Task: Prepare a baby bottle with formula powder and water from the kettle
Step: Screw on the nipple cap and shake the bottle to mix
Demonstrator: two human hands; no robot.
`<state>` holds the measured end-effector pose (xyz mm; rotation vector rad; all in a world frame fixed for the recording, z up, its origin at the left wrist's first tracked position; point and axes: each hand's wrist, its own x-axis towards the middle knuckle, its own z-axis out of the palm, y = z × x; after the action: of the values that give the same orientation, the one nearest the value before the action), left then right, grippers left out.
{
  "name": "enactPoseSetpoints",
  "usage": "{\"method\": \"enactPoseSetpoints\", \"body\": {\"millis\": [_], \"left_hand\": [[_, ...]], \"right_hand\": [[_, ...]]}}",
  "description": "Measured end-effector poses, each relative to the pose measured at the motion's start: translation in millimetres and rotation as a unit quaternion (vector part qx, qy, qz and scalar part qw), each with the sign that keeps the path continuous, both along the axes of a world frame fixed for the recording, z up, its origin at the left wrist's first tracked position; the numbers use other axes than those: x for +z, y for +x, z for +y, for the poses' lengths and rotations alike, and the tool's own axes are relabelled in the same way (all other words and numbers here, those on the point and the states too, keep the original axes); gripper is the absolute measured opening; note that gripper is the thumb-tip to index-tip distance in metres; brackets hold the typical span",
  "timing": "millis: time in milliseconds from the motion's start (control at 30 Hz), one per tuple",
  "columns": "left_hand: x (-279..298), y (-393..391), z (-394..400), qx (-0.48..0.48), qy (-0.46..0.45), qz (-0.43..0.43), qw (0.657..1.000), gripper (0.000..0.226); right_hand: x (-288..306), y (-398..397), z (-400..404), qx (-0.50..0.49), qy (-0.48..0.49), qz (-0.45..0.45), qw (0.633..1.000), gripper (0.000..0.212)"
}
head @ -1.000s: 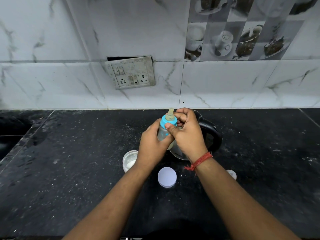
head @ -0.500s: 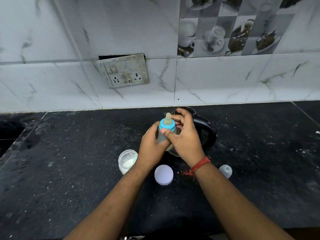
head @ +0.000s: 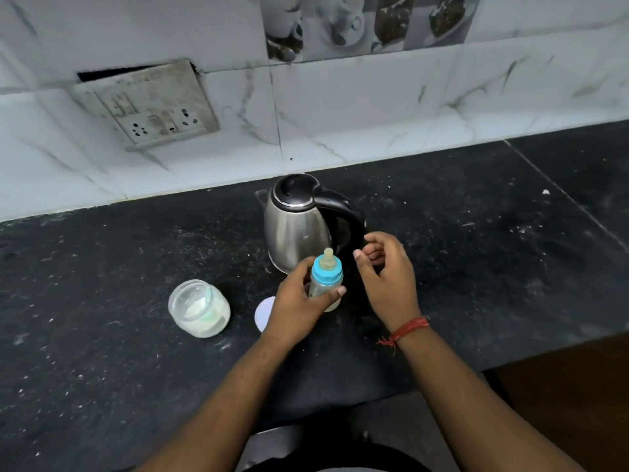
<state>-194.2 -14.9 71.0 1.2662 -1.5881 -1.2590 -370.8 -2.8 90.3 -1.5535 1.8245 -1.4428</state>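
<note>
A small baby bottle [head: 325, 279] with a blue collar and a pale teat stands upright in front of the kettle, and my left hand [head: 299, 303] is wrapped around its body. My right hand [head: 386, 277] hovers just to the right of the bottle, fingers curled and apart, holding nothing. Behind them stands the steel kettle [head: 295, 229] with a black lid and handle, lid closed. An open glass jar of white formula powder [head: 199, 308] sits to the left. Its white lid [head: 263, 310] lies flat, half hidden behind my left hand.
The black stone counter [head: 119, 267] is dusted with white specks. A tiled wall with a loose socket plate [head: 149, 103] rises behind. The counter's front edge [head: 544, 349] drops off at the right, near my right forearm.
My right hand has come off the bottle's blue collar and moved to the right. The bottle sits lower, and the kettle is now fully uncovered. The view has tilted downward.
</note>
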Motion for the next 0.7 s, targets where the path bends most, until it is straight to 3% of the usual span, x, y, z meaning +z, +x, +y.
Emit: {"method": "enactPoseSetpoints", "body": {"millis": [133,333,600,700], "left_hand": [[-14,-18,8,-0.012,0.019,-0.005,1.000,0.057],[-26,-36,21,-0.004,0.042,-0.019,0.999,0.054],[-27,-43,29,0.016,0.040,-0.022,0.999,0.050],[-26,-39,30,0.022,0.042,-0.017,0.999,0.052]], "right_hand": [[-24,-42,10,-0.039,0.074,0.076,0.994,0.024],[-49,-69,17,0.024,0.270,0.149,0.951,0.055],[-71,-73,14,0.046,0.281,0.221,0.933,0.050],[-67,-69,12,0.036,0.264,0.168,0.949,0.044]]}}
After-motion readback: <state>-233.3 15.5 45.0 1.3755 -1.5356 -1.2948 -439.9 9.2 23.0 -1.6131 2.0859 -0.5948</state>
